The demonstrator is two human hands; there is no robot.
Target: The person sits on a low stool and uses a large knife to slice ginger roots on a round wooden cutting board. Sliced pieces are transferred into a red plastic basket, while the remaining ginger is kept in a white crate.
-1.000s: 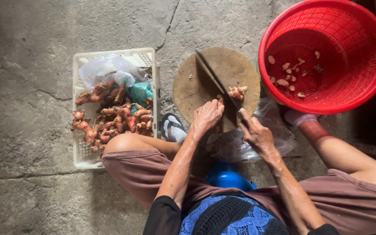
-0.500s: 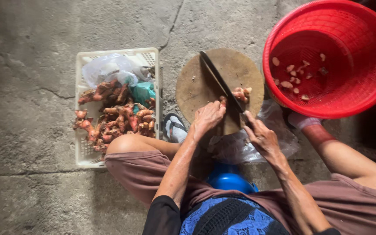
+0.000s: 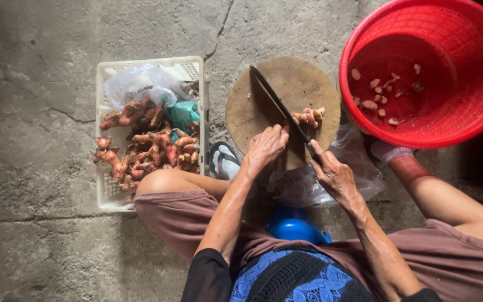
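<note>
Right hand [image 3: 334,174] fisted round cleaver [image 3: 278,106] handle; left hand [image 3: 265,146] fingers curled, steadying ginger [image 3: 308,117] on board [image 3: 286,89].

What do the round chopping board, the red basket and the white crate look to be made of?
The chopping board looks like wood: a thick, matt brown round, worn and stained. The red basket seems to be moulded plastic, with a slight gloss and a fine mesh of holes in its wall. The white crate also looks like plastic, dull and off-white, with a slotted grid base.

Board's [image 3: 252,112] left half lies bare; crate [image 3: 103,184] hems the left, red basket [image 3: 364,120] crowds the right.
</note>
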